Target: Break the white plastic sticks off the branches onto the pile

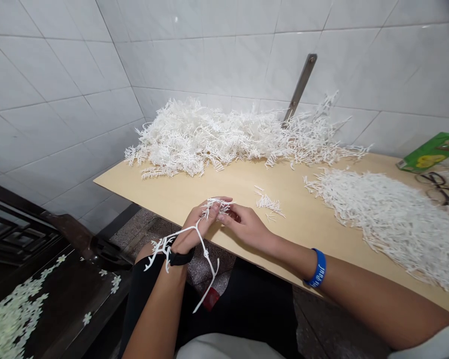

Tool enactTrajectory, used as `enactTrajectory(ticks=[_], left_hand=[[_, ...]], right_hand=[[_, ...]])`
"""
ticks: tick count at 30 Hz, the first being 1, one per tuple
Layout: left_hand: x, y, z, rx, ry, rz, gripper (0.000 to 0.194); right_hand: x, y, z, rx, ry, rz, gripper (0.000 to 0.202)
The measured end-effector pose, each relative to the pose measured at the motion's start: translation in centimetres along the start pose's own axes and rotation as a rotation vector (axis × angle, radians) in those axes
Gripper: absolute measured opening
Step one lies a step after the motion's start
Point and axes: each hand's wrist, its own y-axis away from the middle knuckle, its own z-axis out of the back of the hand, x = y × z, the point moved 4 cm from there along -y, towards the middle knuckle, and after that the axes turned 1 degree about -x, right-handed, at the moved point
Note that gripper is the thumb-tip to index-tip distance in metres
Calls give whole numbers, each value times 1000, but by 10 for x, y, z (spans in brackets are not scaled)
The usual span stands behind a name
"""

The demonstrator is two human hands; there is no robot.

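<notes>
A white plastic branch (197,228) with a bare stem and small twiggy tips is gripped in my left hand (198,219), its stem hanging down past the wrist. My right hand (243,224) meets the left at the branch's tip, with thumb and fingers closed on the fine sprigs there. Just right of the hands, a few loose white sprigs (269,203) lie on the table (239,182). Behind them spreads a large heap of white branches (209,134). To the right lies a wide pile of short white pieces (392,219).
A green box (430,152) and black-framed glasses (443,192) rest at the right end. A metal bracket (301,87) leans up against the tiled wall (224,60). On the left, pale flower pieces (18,309) cover a dark wooden seat (60,309).
</notes>
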Motion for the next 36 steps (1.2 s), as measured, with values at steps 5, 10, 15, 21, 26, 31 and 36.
enactTrajectory(ticks=[5, 10, 15, 21, 26, 31, 36], left_hand=[[4, 0, -1, 66, -35, 40, 48], [7, 0, -1, 87, 10, 49, 50], [7, 1, -2, 89, 44, 51, 50], [4, 1, -1, 122, -15, 43, 47], [10, 1, -1, 127, 18, 60, 51], [19, 0, -2, 48, 120, 125, 61], [24, -2, -1, -3, 125, 134, 64]], right_hand=[[1, -1, -1, 58, 39, 67, 30], [5, 2, -4, 145, 114, 163, 35], [5, 3, -6, 176, 142, 177, 40], [5, 2, -7, 120, 211, 151, 28], [4, 4, -7, 164, 192, 163, 37], [5, 5, -8, 205, 156, 181, 44], [8, 7, -9, 240, 114, 166, 49]])
